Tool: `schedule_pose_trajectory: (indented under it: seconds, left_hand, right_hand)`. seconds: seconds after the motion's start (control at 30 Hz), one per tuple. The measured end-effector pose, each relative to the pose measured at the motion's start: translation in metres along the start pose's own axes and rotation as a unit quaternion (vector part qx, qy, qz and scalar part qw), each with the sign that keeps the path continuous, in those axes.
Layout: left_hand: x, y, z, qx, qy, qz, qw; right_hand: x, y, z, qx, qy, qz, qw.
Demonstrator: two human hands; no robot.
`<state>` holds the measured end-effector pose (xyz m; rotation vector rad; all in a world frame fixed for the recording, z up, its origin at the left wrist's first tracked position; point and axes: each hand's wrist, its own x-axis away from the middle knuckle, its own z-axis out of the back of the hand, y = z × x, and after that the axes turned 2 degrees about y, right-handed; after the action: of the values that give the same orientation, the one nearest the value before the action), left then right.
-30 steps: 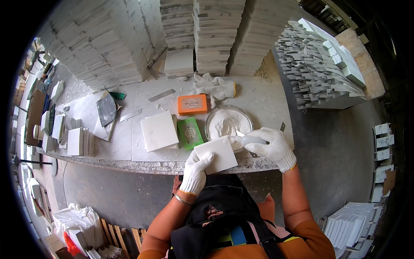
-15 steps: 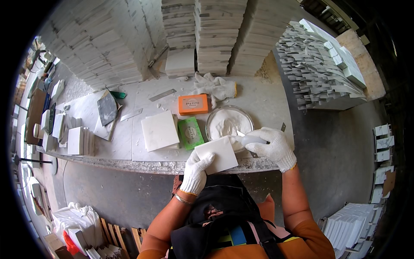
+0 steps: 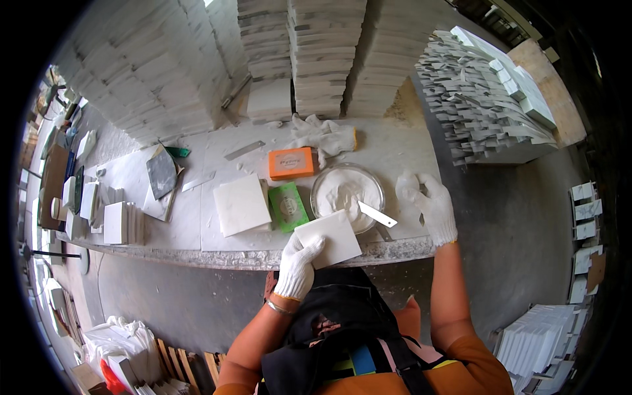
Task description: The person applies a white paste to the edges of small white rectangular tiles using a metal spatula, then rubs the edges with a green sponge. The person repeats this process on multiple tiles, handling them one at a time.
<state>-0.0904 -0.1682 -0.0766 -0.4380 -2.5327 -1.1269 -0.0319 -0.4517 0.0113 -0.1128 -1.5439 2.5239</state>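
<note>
My left hand grips a square white tile by its lower left corner, the thumb on top, over the table's front edge. Beyond the tile, a round clear bowl holds white paste, with a flat white scraper leaning in it. To the right of the bowl, my right hand is near the table's right edge, its fingers curled around a pale squeeze bottle. The glove partly covers that bottle. Both hands wear white knit gloves.
Left of the bowl lie a green box, an orange box and stacked white tiles. Spare gloves and a metal strip lie behind. Tall tile stacks stand at the back; more tiles are at left.
My right hand has moved right with the squeeze bottle, away from the tile and bowl, uncovering the scraper. The left hand still holds the tile in nearly the same place.
</note>
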Motion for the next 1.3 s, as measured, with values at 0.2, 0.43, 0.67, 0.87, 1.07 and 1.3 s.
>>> schedule_pose_trajectory:
  seconds: [0.2,0.43,0.67,0.87,1.07,1.3]
  left_hand:
    - [-0.001,-0.003,0.005,0.003,0.005,0.003,1.0]
    - [-0.001,-0.001,0.001,0.004,-0.006,0.001,1.0]
    - [0.001,-0.002,0.002,-0.006,0.005,-0.006,1.0]
    - [0.002,0.001,-0.002,0.0,-0.01,0.003,1.0]
    - [0.002,0.0,0.001,-0.007,-0.006,-0.003,1.0]
    - [0.002,0.0,-0.001,-0.002,-0.01,-0.002,1.0]
  right_hand:
    - [-0.031,0.047,-0.012,0.016,0.031,0.014,0.999]
    - [-0.042,0.071,-0.017,0.072,-0.001,0.037,0.997]
    - [0.014,0.013,-0.009,0.184,0.076,0.054,0.978]
    - [0.042,0.005,-0.03,0.167,-0.047,0.028,0.984]
    - [0.03,0.004,-0.038,0.151,-0.027,0.053,0.987]
    - [0.013,0.008,-0.042,0.087,-0.078,0.029,0.993]
